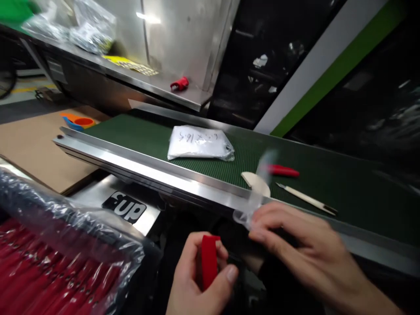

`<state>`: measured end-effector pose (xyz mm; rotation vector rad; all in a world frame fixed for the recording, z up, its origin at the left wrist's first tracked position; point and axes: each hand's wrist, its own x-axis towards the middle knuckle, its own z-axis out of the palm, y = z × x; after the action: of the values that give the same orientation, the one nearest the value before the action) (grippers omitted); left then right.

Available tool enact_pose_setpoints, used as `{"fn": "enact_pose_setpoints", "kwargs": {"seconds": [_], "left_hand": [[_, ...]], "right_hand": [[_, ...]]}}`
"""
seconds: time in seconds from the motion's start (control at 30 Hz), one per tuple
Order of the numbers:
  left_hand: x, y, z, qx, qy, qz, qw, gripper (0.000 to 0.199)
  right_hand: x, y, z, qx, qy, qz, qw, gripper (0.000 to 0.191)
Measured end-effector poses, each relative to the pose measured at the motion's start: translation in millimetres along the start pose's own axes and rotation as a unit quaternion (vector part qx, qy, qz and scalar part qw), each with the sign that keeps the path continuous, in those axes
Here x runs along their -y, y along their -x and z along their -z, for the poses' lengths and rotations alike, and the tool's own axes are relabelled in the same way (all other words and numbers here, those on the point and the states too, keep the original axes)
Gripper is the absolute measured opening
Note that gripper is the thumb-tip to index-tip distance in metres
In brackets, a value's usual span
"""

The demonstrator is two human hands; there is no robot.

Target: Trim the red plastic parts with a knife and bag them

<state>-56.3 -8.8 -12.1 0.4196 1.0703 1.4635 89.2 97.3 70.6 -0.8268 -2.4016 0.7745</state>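
Note:
At the bottom centre my left hand (201, 275) is closed around a red piece (209, 260), which stands upright between the fingers and thumb. To its right, over the conveyor's near rail, my right hand (295, 245) pinches a clear plastic strip (257, 188), blurred and rising from the fingertips. Behind the strip on the green belt lie a cream-coloured curved piece (254, 181) and a red tool (284, 170). A thin knife (306, 199) with a pale handle rests just beyond my right hand. The two hands are apart.
A white plastic packet (198, 143) with handwriting lies on the green belt (131, 135). An open plastic-lined box (65, 271) of red pieces stands at the lower left. Orange and blue parts (78, 122) sit on cardboard (36, 148). Behind, a metal bench (141, 81) holds a red part (180, 84).

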Motion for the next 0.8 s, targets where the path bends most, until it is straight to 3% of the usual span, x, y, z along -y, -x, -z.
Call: {"fn": "enact_pose_setpoints", "kwargs": {"seconds": [0.1, 0.23, 0.37, 0.47, 0.57, 0.6, 0.67, 0.73, 0.8], "left_hand": [[0.7, 0.7, -10.0, 0.003, -0.037, -0.056, 0.998, 0.045], [12.9, 2.1, -13.4, 0.060, -0.014, 0.087, 0.994, 0.045], [21.9, 7.1, -15.5, 0.000, -0.010, 0.139, 0.990, 0.036], [22.6, 9.2, -16.8, 0.005, -0.016, 0.152, 0.988, 0.032], [21.6, 9.5, -16.3, 0.011, -0.009, 0.160, 0.987, 0.029], [21.1, 9.7, -16.0, 0.017, -0.008, 0.163, 0.986, 0.030], [20.0, 10.2, -15.6, 0.028, -0.022, 0.175, 0.984, 0.030], [18.7, 10.5, -15.5, 0.029, -0.045, 0.185, 0.981, 0.030], [17.7, 9.9, -15.3, 0.031, -0.065, 0.192, 0.979, 0.031]], "right_hand": [[-0.3, 31.7, -20.7, 0.010, -0.059, -0.028, 0.998, 0.012], [-6.2, 63.6, -44.7, -0.017, -0.010, 0.023, 1.000, 0.019], [-11.4, 88.6, -46.7, 0.016, -0.024, 0.050, 0.998, 0.027], [-23.3, 104.3, -38.0, -0.094, -0.065, -0.049, 0.992, 0.023], [-41.7, 113.7, -29.6, -0.212, -0.095, -0.212, 0.949, 0.027], [-47.9, 115.1, -27.2, -0.211, -0.145, -0.256, 0.932, 0.035], [-58.6, 116.2, -22.9, -0.149, -0.278, -0.319, 0.894, 0.041], [-66.1, 116.8, -19.6, -0.085, -0.373, -0.344, 0.857, 0.029], [-70.7, 118.3, -18.0, -0.067, -0.405, -0.353, 0.841, 0.021]]}}
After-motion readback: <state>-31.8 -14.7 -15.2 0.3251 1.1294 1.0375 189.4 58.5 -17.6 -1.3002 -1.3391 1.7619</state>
